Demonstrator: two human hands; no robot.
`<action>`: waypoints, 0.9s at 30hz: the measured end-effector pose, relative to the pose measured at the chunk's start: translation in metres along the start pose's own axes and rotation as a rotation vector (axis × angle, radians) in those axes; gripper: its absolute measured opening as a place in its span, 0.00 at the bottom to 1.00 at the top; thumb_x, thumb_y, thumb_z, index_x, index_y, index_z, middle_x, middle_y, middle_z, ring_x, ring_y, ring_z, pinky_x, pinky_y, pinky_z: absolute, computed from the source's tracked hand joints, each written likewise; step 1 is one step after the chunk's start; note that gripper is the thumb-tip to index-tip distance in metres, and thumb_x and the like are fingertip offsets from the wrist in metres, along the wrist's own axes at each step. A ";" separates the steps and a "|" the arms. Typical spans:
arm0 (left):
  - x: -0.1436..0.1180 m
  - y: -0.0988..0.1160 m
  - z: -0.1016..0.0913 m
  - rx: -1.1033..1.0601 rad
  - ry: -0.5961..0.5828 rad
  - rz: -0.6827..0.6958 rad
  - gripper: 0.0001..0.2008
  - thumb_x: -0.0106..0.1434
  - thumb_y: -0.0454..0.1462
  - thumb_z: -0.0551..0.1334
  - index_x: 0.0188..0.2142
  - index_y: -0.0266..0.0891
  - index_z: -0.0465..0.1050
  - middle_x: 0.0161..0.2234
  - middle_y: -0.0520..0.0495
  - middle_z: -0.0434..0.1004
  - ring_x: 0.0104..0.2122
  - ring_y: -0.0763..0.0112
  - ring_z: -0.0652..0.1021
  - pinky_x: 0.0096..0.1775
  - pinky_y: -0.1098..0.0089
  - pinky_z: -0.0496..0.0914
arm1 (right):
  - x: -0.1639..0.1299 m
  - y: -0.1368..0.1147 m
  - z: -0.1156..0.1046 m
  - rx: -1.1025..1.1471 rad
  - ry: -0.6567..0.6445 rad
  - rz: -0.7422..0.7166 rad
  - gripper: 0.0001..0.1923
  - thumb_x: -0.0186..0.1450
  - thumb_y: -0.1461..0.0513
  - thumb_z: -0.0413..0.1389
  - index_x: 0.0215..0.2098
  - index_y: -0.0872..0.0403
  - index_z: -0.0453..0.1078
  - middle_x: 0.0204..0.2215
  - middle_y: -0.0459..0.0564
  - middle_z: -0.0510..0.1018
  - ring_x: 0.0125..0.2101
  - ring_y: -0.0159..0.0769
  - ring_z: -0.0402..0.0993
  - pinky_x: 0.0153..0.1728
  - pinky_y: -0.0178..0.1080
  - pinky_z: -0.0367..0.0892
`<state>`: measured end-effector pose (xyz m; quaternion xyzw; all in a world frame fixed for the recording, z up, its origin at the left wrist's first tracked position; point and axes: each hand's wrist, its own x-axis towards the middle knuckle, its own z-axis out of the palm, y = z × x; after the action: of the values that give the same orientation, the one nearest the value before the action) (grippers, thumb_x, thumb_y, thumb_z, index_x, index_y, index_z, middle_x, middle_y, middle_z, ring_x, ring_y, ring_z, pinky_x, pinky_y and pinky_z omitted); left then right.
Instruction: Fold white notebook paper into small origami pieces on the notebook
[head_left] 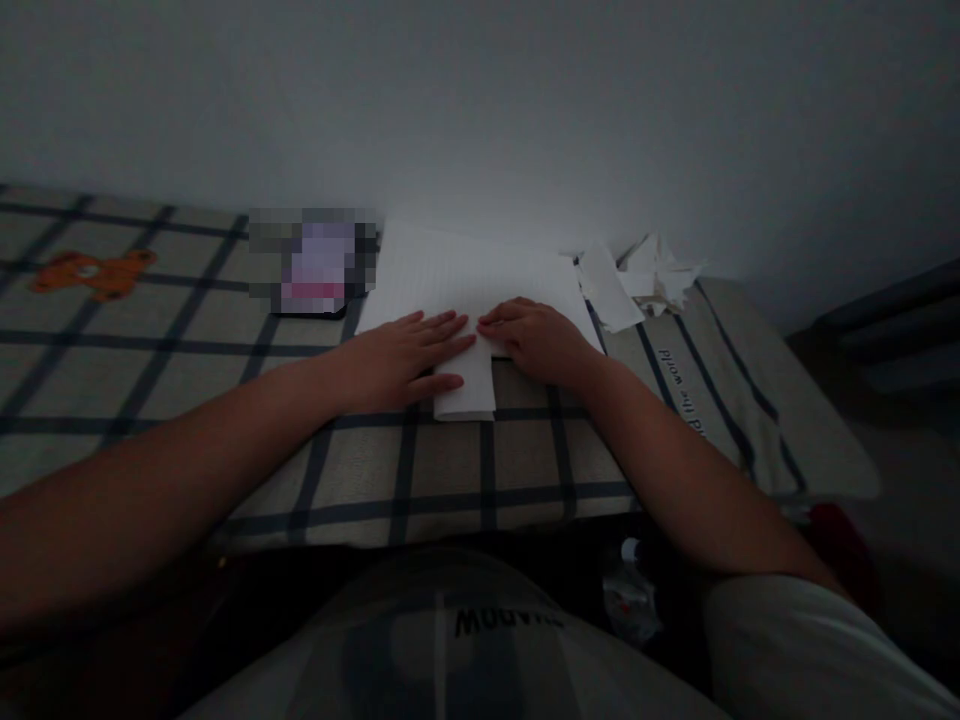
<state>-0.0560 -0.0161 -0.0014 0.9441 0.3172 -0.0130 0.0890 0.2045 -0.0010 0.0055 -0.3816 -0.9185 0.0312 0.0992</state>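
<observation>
A white lined sheet of paper (465,270) lies on the plaid tablecloth (450,460) near the wall. A narrow folded part of the paper (469,390) sticks out toward me. My left hand (401,360) lies flat with spread fingers on the paper's left side, thumb beside the folded strip. My right hand (536,340) presses down on the paper's right side with fingers curled, its fingertips almost meeting those of the left hand. Neither hand grips anything.
A blurred-out dark object (315,262) lies left of the paper. A heap of torn white paper scraps (645,275) sits at the back right by the wall. An orange bear print (94,272) marks the cloth at far left. The table's edge drops off right.
</observation>
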 end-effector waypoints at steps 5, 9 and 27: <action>-0.001 -0.001 -0.002 -0.001 0.022 0.006 0.35 0.78 0.54 0.45 0.76 0.39 0.48 0.76 0.41 0.46 0.75 0.61 0.51 0.73 0.56 0.45 | 0.000 0.002 0.001 0.030 0.018 -0.009 0.23 0.69 0.71 0.49 0.55 0.53 0.80 0.55 0.55 0.82 0.55 0.43 0.76 0.58 0.48 0.68; -0.003 -0.005 -0.008 -0.029 0.068 0.036 0.33 0.78 0.52 0.45 0.75 0.38 0.51 0.75 0.41 0.51 0.74 0.62 0.56 0.72 0.59 0.48 | 0.000 0.003 0.001 0.042 0.014 -0.010 0.24 0.69 0.71 0.49 0.56 0.55 0.80 0.56 0.56 0.82 0.55 0.45 0.76 0.58 0.49 0.69; -0.001 -0.004 -0.013 -0.020 0.075 -0.006 0.31 0.79 0.51 0.41 0.70 0.40 0.65 0.72 0.40 0.60 0.71 0.56 0.64 0.70 0.54 0.56 | -0.005 0.026 0.002 0.291 0.092 0.007 0.25 0.66 0.71 0.49 0.56 0.55 0.79 0.55 0.54 0.83 0.56 0.41 0.78 0.60 0.47 0.70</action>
<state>-0.0598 -0.0114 0.0109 0.9419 0.3235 0.0252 0.0867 0.2252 0.0140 -0.0004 -0.3676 -0.8973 0.1469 0.1956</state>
